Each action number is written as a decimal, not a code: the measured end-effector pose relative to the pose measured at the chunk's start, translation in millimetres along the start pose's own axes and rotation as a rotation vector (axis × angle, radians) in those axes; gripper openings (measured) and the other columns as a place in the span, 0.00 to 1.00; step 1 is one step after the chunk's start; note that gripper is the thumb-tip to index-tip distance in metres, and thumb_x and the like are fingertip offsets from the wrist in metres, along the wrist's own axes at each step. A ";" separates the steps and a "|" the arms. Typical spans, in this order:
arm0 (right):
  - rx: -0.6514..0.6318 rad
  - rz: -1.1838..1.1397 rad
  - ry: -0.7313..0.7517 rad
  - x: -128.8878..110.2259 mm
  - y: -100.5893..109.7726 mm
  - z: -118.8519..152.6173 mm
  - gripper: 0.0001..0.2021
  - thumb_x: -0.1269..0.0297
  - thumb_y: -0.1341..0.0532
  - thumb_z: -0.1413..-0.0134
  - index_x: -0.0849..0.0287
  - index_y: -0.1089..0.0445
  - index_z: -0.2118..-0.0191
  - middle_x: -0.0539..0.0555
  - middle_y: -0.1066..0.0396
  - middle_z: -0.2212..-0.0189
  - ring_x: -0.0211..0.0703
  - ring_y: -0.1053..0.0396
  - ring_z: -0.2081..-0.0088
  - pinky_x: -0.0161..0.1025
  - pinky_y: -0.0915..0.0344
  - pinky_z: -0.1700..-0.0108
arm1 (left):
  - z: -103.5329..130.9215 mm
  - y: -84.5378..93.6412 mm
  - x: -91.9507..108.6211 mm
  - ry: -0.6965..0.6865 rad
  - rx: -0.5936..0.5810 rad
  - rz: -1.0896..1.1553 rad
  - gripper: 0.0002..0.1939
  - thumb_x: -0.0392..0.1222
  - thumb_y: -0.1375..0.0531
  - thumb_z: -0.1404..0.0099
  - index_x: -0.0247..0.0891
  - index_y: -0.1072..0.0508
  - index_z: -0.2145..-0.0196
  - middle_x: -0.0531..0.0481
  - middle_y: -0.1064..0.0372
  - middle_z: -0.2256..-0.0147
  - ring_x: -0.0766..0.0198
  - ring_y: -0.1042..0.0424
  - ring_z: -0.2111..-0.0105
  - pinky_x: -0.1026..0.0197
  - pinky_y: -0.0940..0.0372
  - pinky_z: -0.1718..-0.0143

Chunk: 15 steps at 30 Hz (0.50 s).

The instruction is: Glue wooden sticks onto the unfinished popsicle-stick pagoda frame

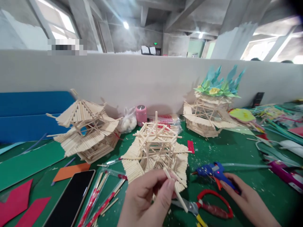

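Between the thumb and fingers of my left hand (151, 197) is a short pale wooden stick (181, 199), tilted down to the right. Just behind that hand stands a small pavilion frame (159, 142) built of sticks, with a slatted lower roof and a thin post rising from its top. My right hand (248, 197) is wrapped round the handle of a blue glue gun (210, 171), whose nozzle points left toward the frame. Below the glue gun lie red-handled scissors (215, 211), their blades partly hidden behind my left hand.
Finished-looking stick pavilions stand at left (87, 126) and right (208, 116), the latter topped with folded paper. A phone (71, 198), packets of sticks (94, 195) and coloured paper lie at left. A pink jar (141, 116) stands behind; a purple glue gun (285, 175) lies right.
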State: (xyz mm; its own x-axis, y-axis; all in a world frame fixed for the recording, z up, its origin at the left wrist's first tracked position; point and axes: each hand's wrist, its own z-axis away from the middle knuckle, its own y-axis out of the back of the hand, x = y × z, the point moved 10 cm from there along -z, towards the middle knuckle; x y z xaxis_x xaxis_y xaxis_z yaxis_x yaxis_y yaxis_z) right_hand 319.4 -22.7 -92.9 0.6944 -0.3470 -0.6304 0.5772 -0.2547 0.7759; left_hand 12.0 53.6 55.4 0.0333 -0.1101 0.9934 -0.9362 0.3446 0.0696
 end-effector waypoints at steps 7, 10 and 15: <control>0.102 0.127 0.094 -22.8 7.3 -7.5 0.20 0.50 0.47 0.50 0.59 0.34 0.59 0.56 0.27 0.63 0.46 0.29 0.67 0.37 0.33 0.67 | 1.8 1.2 -6.0 0.056 0.007 0.021 0.08 0.44 0.42 0.43 0.39 0.26 0.74 0.52 0.33 0.78 0.65 0.33 0.77 0.66 0.35 0.74; 0.152 0.131 0.096 -13.1 1.6 -15.5 0.19 0.51 0.48 0.50 0.60 0.33 0.60 0.58 0.27 0.63 0.48 0.29 0.64 0.40 0.33 0.63 | 2.6 0.2 -8.7 0.071 0.005 0.055 0.09 0.45 0.42 0.44 0.38 0.27 0.76 0.52 0.34 0.79 0.66 0.35 0.77 0.67 0.36 0.75; 0.233 0.135 0.115 -11.9 3.2 -20.1 0.18 0.52 0.48 0.50 0.61 0.33 0.61 0.60 0.28 0.63 0.51 0.30 0.62 0.46 0.34 0.59 | 2.6 -3.8 -9.4 0.105 -0.042 0.120 0.10 0.45 0.42 0.43 0.37 0.27 0.76 0.53 0.35 0.79 0.68 0.36 0.77 0.69 0.38 0.75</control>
State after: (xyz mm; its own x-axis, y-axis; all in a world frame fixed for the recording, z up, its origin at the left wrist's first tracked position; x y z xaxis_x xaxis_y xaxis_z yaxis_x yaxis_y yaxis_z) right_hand 321.6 -1.2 -83.4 0.8101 -0.2907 -0.5092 0.3709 -0.4185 0.8290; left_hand 14.3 50.9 45.5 -0.0392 0.0315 0.9987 -0.9203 0.3883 -0.0484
